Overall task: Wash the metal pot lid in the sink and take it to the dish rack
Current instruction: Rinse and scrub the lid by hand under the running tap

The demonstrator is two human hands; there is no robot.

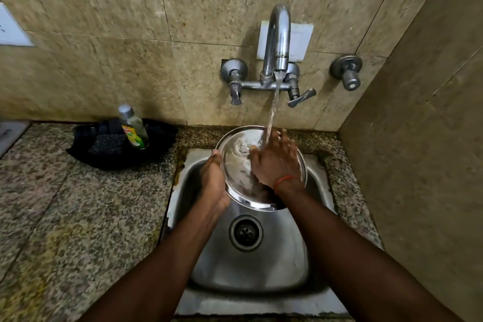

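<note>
A round shiny metal pot lid (236, 162) is held tilted over the back of the steel sink (261, 264), under running water from the wall tap (278, 42). My left hand (213, 180) grips the lid's left rim from below. My right hand (275, 162) lies flat on the lid's inner face with fingers spread, the stream falling on its fingers. The lid's right part is hidden under that hand. No dish rack is in view.
A dish soap bottle (133, 128) stands in a black tray (109, 154) with a dark scrub pad (107, 142) on the granite counter (65, 204) left of the sink. A tiled wall closes the right side. The drain (245, 232) sits mid-sink.
</note>
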